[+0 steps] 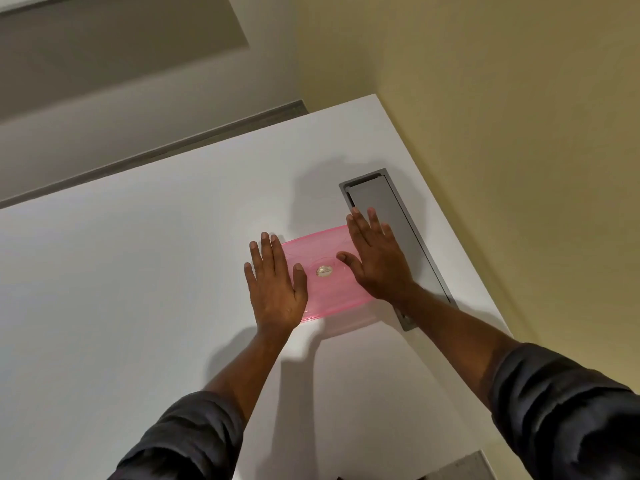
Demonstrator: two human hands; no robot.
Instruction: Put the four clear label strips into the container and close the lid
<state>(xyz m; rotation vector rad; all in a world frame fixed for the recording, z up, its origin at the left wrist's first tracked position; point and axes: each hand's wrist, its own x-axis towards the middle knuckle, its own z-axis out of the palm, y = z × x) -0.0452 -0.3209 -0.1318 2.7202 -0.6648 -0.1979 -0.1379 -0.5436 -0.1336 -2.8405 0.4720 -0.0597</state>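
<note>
left hand point(275, 289) spread flat on pink lid point(325, 271) | right hand point(375, 261) spread flat on lid | container on white tabletop point(138, 271)

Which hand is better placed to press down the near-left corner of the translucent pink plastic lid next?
Left, probably. The left hand lies flat over the left end of the translucent pink plastic lid, with its palm beside that near corner. The right hand is spread over the far right end, by the grey metal cable hatch.
</note>
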